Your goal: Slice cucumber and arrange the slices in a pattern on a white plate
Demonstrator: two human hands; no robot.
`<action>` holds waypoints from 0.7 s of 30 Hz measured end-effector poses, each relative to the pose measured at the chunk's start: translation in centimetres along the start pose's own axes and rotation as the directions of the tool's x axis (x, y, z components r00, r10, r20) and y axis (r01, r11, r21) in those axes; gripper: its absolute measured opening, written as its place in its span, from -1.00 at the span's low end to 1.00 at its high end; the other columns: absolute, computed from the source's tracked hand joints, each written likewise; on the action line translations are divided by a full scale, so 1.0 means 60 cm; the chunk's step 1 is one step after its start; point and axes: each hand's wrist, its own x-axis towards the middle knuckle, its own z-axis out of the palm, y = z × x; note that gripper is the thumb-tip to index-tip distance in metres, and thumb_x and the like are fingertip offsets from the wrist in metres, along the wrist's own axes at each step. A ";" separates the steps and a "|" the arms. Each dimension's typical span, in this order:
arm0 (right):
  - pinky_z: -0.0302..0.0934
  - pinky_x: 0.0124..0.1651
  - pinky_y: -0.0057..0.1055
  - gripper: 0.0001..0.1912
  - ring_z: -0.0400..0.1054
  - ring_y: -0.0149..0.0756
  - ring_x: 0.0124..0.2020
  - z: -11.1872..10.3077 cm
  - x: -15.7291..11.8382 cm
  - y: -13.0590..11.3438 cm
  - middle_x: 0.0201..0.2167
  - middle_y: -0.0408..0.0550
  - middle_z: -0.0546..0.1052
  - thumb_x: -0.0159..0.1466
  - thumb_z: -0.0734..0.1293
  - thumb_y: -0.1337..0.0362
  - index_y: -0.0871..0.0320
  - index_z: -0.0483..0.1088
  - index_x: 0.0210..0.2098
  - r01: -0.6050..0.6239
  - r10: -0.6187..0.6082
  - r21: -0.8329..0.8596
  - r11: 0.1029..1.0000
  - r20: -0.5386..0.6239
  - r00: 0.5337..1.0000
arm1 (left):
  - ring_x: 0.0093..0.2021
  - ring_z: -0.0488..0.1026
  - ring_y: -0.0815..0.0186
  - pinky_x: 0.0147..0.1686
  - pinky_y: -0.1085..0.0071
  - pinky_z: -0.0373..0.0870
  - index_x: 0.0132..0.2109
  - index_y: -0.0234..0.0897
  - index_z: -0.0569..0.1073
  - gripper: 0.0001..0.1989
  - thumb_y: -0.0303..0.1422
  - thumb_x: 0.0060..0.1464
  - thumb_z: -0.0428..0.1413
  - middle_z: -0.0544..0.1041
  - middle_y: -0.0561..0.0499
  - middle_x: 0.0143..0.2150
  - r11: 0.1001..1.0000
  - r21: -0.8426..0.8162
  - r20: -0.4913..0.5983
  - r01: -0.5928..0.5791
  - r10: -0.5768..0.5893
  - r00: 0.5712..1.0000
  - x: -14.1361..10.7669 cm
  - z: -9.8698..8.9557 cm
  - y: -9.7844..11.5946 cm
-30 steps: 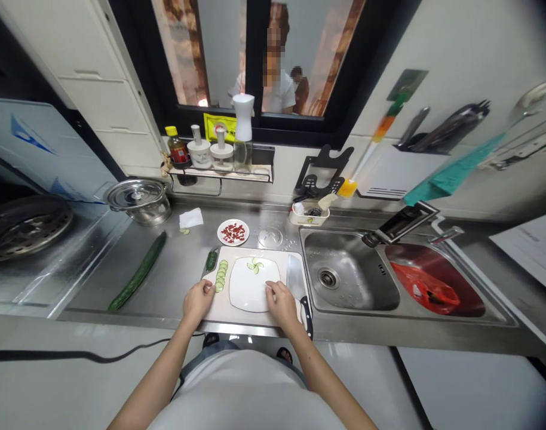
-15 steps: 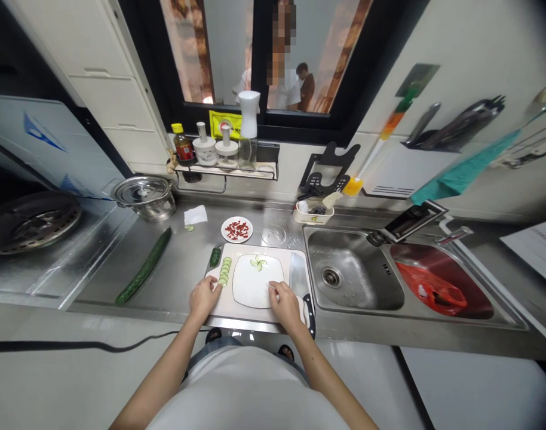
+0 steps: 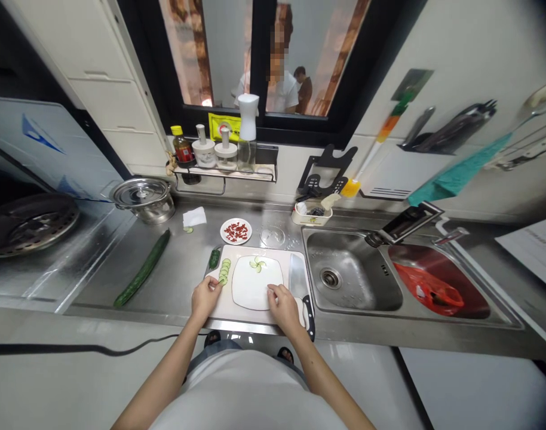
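On the cutting board [image 3: 221, 307] lies a white square plate [image 3: 251, 292] with several thin cucumber pieces [image 3: 257, 264] fanned out near its far edge. My left hand [image 3: 205, 296] is at the board's left side, its fingertips pinched at the near end of a row of cucumber slices [image 3: 225, 269]. My right hand [image 3: 282, 306] rests over the plate's right edge, fingers drawn together; anything between them is too small to make out. A knife [image 3: 298, 275] lies right of the plate, its black handle toward me. A short cucumber piece [image 3: 214, 258] sits at the board's far left corner.
A whole cucumber [image 3: 143, 269] lies on the left of the steel counter, near a lidded pot [image 3: 143, 200]. Behind the board are a small plate of red bits [image 3: 236, 231] and a clear dish [image 3: 272, 236]. The sink [image 3: 353, 275] is at the right. People show in the window glass.
My left fingertips have closed in slightly on the near end of the slice row. My right hand has barely moved. The view has shifted a little.
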 end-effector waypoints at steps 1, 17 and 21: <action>0.19 -0.17 -0.43 -0.66 0.36 -0.30 -0.28 -0.001 0.001 -0.001 -0.31 0.00 0.50 0.34 0.09 0.26 0.18 0.47 -0.14 0.000 0.000 0.009 1.000 -0.003 1.000 | -0.42 0.39 0.34 -0.42 0.50 0.19 -0.34 -0.25 0.43 -0.79 -0.19 -0.02 0.11 0.49 0.06 -0.44 0.997 -0.083 0.010 0.002 -0.001 1.000 0.000 -0.002 0.006; 0.23 -0.15 -0.38 -0.78 0.33 -0.32 -0.23 -0.070 0.082 -0.094 -0.24 -0.05 0.47 0.28 0.21 0.24 0.09 0.42 -0.14 0.136 -0.147 0.383 0.914 -0.002 0.989 | -0.36 0.45 0.35 -0.30 0.45 0.35 -0.35 -0.31 0.52 -0.75 -0.23 -0.16 0.27 0.55 -0.01 -0.37 0.741 -0.641 0.177 -0.201 0.397 0.901 -0.031 -0.041 0.193; 0.21 -0.14 -0.37 -0.84 0.32 -0.31 -0.21 -0.077 0.086 -0.094 -0.28 -0.06 0.47 0.27 0.22 0.27 0.10 0.44 -0.25 0.159 -0.167 0.380 0.911 -0.011 0.986 | -0.38 0.44 0.35 -0.33 0.45 0.34 -0.34 -0.30 0.51 -0.74 -0.22 -0.15 0.27 0.54 0.00 -0.39 0.730 -0.640 0.167 -0.241 0.438 0.883 -0.036 -0.039 0.212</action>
